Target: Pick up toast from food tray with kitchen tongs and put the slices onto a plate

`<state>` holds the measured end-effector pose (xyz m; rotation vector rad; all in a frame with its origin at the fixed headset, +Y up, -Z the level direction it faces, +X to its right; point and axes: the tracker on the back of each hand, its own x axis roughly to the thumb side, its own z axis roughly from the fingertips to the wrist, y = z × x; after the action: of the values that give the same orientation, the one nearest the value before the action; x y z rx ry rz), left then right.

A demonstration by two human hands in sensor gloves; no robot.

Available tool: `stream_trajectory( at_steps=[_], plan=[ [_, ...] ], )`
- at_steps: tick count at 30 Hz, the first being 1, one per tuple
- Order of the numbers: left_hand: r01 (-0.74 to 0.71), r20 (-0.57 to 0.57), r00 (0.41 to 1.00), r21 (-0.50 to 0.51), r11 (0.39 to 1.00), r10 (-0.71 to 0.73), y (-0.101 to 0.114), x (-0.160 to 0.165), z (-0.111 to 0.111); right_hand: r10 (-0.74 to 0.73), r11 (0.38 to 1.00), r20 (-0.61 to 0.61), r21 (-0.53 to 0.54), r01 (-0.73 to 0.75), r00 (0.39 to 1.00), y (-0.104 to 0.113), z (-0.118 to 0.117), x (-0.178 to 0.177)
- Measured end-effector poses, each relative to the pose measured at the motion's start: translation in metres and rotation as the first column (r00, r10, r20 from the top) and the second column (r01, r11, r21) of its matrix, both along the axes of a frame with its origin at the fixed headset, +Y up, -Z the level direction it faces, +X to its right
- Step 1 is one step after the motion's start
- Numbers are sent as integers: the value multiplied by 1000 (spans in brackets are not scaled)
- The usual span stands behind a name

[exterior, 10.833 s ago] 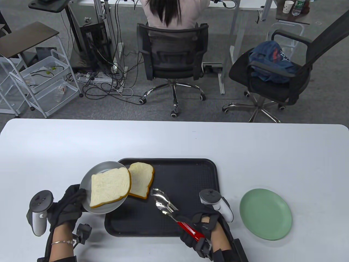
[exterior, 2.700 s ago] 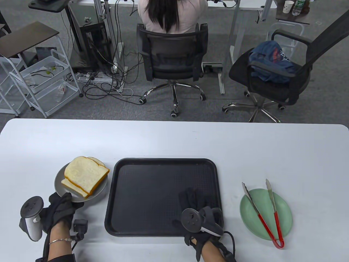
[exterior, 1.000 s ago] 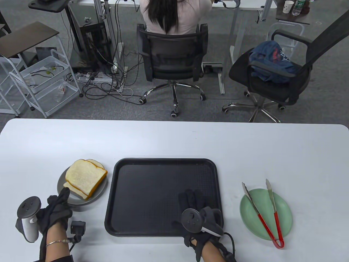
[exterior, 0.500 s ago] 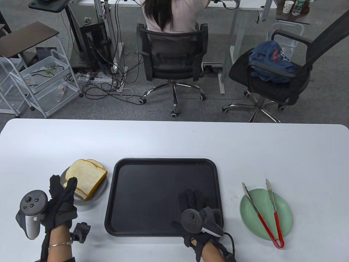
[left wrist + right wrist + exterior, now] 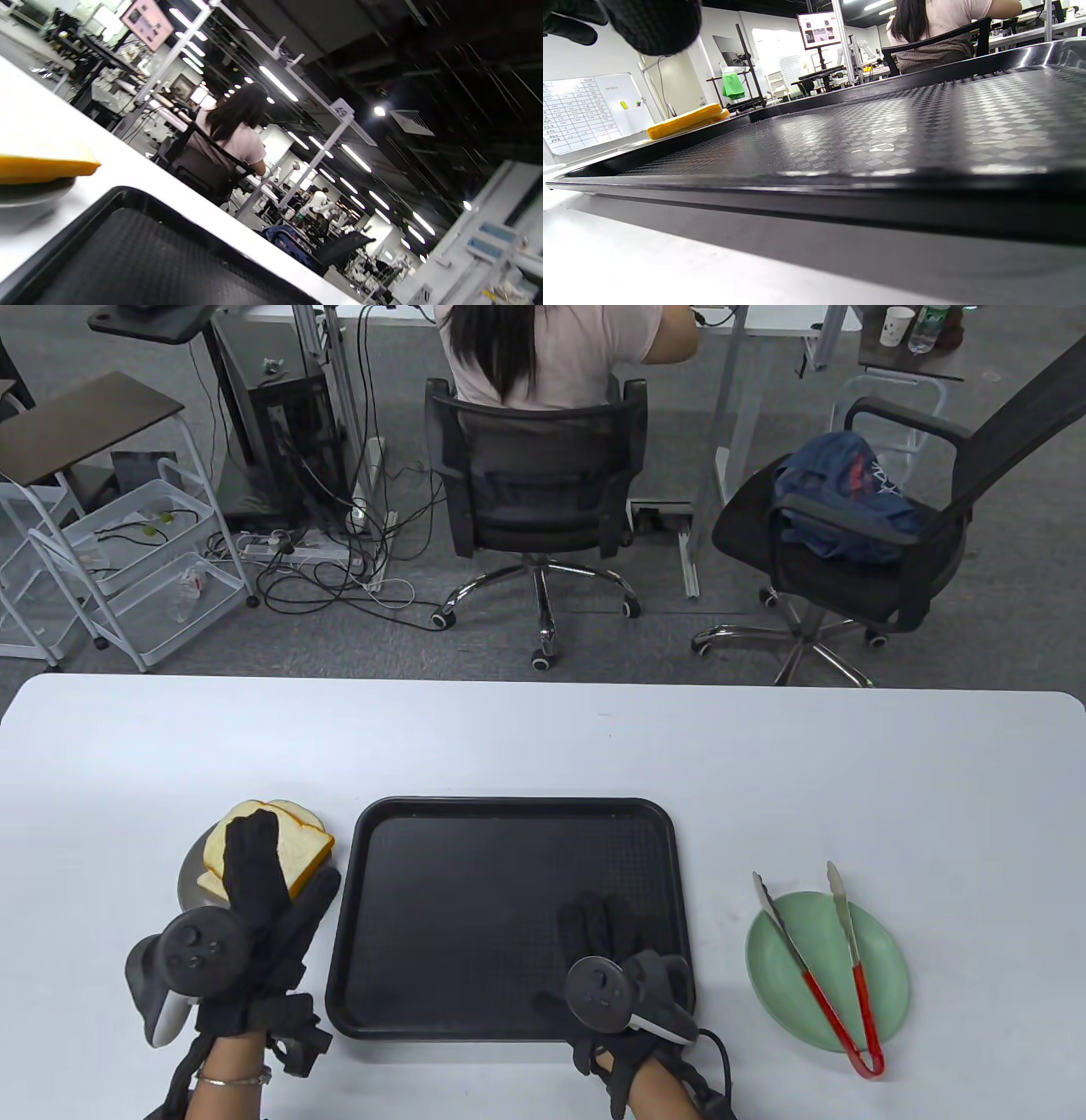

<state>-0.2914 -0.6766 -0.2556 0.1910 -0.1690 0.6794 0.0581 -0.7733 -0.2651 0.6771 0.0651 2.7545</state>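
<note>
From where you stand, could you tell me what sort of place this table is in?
Probably an open office or lab: behind the white table are office chairs, a person working at a desk, tangled floor cables and, in the left wrist view, rows of ceiling lights.

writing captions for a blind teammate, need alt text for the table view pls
Two toast slices are stacked on a grey plate left of an empty black tray, with the gloved left hand stretched over them. The right hand rests on the tray; red-handled tongs lie across a green plate.
</note>
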Motion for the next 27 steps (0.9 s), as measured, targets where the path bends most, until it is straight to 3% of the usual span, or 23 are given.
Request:
stream_trajectory(
  at_steps=[5, 13, 27],
  plan=[
    [78, 97, 992, -14, 997, -76, -2, 26, 1, 1, 1000, 2, 12, -1, 1000, 0, 0, 0],
    [254, 199, 945, 54, 966, -260, -12, 68, 7, 2, 1000, -3, 5, -2, 1000, 0, 0, -1],
    [463, 346, 821, 60, 884, -453, -52, 120, 13, 6, 1000, -11, -3, -6, 1000, -1, 0, -2]
  ],
)
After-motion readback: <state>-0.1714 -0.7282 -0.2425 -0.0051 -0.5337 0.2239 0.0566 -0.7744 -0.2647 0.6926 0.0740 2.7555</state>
